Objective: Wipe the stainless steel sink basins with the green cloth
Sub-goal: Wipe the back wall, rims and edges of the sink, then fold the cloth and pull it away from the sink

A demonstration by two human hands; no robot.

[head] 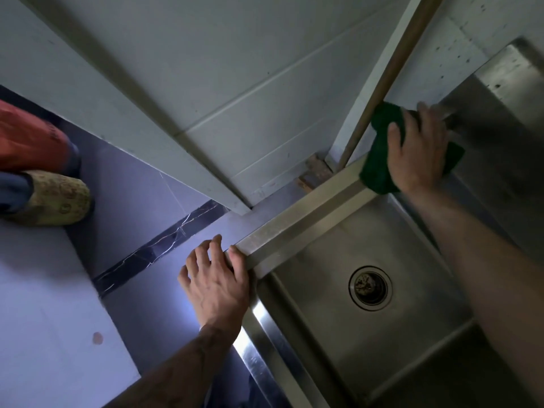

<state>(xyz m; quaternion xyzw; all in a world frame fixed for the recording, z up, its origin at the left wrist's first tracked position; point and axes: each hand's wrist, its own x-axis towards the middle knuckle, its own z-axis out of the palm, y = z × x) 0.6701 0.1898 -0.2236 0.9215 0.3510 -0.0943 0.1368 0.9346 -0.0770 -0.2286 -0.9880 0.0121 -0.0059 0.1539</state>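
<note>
Head view – where is the green cloth sitting?

– It is lying on the far corner of the sink rim, where the rim is meeting the raised steel back panel. The right hand is pressing down on it with the palm, fingers spread and reaching fairly straight toward the panel; green is showing on both sides of the hand.

– And the left hand?

– It is resting on the near corner of the same rim, holding nothing. Its thumb is lying on the rim's top and the other fingers are bending loosely over the outer edge, above the floor.

– Is anything standing by the cloth?

– A wooden pole is leaning against the tiled wall, its lower end coming down just beside the cloth.

– What about the basin itself?

– It is lying below and between both forearms, with the round drain showing in its bottom, well apart from the cloth. Off to the left, a patterned slipper is standing on the floor.
</note>
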